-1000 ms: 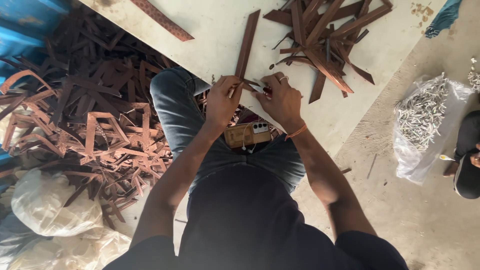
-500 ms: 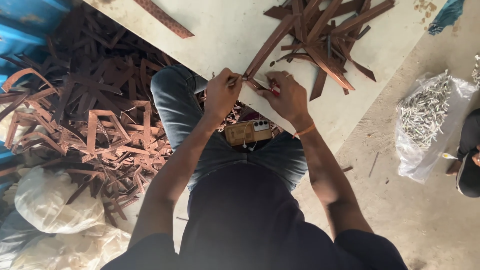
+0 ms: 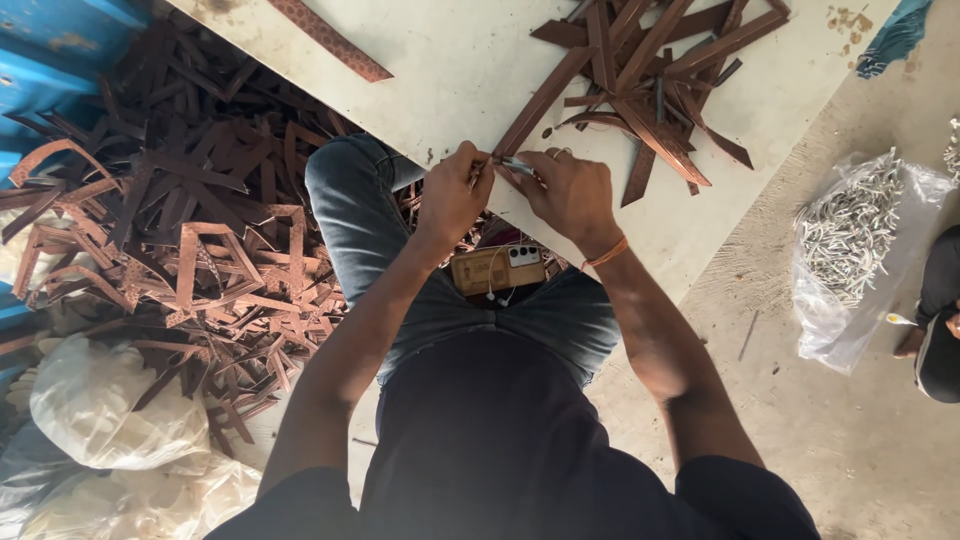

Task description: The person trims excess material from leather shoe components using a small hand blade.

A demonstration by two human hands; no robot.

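Rust-brown metal strips are the stock here, and you have one long strip in hand at the near edge of the pale board. Your left hand is closed around its lower end; your right hand pinches a small grey metal piece, likely a fastener or a small tool, against that same end. Neither hand is free. The strip runs up and away from your fingers, its far end lying against the loose pile of strips on the board.

Progress, as judged from how things lie: the piece under your hands is mid-work, not finished. A large heap of bent and joined frames sits on the floor at your left, just beside your knee, which suggests a good deal of output is already made. The loose pile on the board remains sizeable, so plenty of stock appears unprocessed. One more strip lies apart at the board's top edge, untouched.

Also noted: a clear bag of silvery small parts on the floor at your right, well apart from your hands; a phone with earphone cable resting in your lap; white sacks at lower left. Another person's limb shows at the right edge, uninvolved.
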